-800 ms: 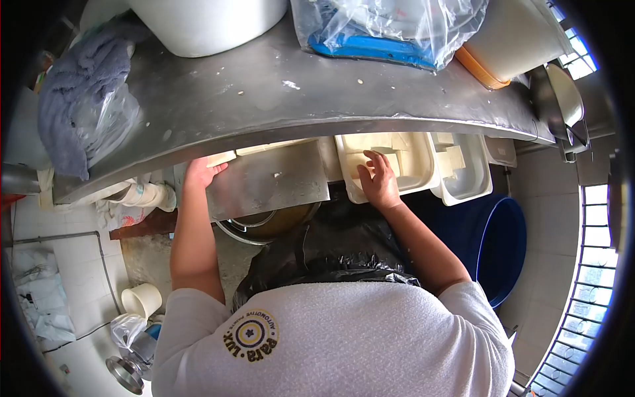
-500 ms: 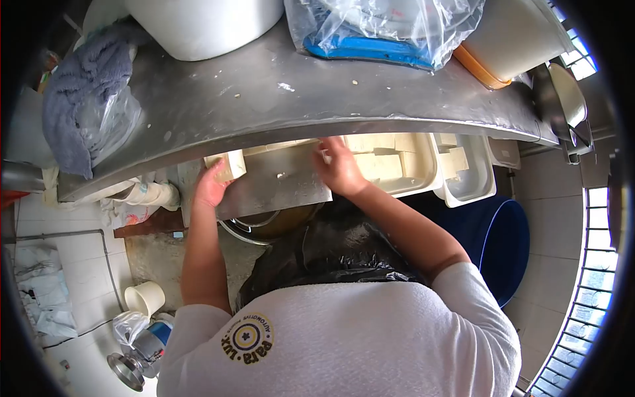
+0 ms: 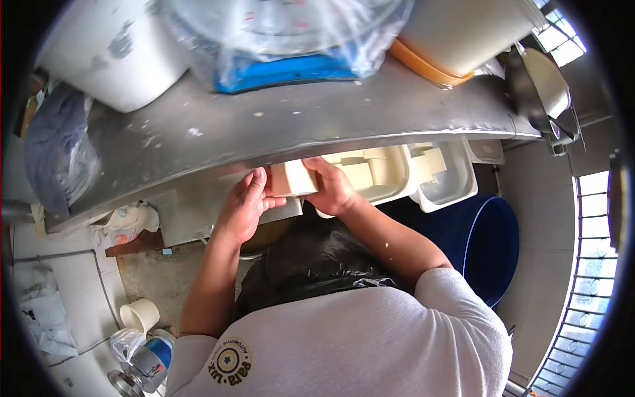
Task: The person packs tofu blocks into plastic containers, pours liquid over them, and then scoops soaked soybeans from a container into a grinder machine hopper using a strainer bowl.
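Right hand (image 3: 333, 190) — fingers clamped on pale block's (image 3: 302, 178) right end; left hand (image 3: 242, 206), fingers apart, at left end — white tray (image 3: 401, 169) farther right.

Pale block (image 3: 300, 178) partly behind fingers (image 3: 326, 170)

Rocking a white tee (image 3: 370, 351) here, slightly nubbly fabric, loose short sleeves (image 3: 450, 291). There's a round logo (image 3: 229, 360) on it: yellow and dark blue rings, a little star (image 3: 229, 360) in the middle, and "Para-Lux" plus "Automotive" lettering (image 3: 242, 376) curving round the edge. Down front it's a crinkly, shiny black plastic apron (image 3: 317, 264). Left hand (image 3: 239, 208) and right hand (image 3: 333, 188) are both bare.
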Available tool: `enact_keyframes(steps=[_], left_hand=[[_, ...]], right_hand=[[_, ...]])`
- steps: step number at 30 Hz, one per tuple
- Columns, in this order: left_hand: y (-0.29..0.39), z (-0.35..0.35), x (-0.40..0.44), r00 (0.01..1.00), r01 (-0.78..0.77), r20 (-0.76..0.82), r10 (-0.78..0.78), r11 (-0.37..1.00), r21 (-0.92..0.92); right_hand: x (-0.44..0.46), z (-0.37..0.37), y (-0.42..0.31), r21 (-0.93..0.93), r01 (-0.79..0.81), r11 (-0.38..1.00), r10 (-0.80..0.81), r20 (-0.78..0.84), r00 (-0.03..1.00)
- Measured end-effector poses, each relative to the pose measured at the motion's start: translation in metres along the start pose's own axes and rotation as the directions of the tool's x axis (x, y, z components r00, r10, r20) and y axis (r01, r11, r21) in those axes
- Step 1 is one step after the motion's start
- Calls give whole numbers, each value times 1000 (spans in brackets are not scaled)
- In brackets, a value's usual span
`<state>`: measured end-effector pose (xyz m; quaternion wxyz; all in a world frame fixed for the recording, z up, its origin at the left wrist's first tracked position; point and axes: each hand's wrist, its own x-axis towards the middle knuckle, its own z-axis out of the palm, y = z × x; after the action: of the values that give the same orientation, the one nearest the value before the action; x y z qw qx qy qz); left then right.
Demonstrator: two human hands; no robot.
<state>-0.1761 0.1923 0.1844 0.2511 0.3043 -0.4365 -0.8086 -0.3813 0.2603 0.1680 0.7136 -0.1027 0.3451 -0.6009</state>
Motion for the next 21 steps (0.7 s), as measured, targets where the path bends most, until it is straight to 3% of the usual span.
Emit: enact_keyframes(steps=[5, 11, 13, 18, 19, 21], left_hand=[[-14, 40, 22, 995, 46, 81, -64, 977, 207], [-45, 60, 32, 987, 146, 21, -157, 953, 265], [-50, 63, 30, 984, 170, -7, -176, 942, 291], [-53, 62, 15, 983, 181, -75, -166, 929, 323], [-52, 60, 10, 980, 194, -114, -164, 921, 338], [-52, 56, 1, 973, 209, -164, -160, 912, 353]], right_hand=[[-45, -71, -23, 210, -74, 975, 71, 24, 997], [-58, -120, -58, 162, 114, 980, -97, -114, 989], [-35, -142, -73, 148, 159, 976, -151, -64, 986], [31, -167, -108, 25, 286, 958, -277, -176, 945], [56, -180, -112, 30, 280, 960, -271, -170, 948], [101, -205, -108, 33, 445, 895, -446, 64, 893]])
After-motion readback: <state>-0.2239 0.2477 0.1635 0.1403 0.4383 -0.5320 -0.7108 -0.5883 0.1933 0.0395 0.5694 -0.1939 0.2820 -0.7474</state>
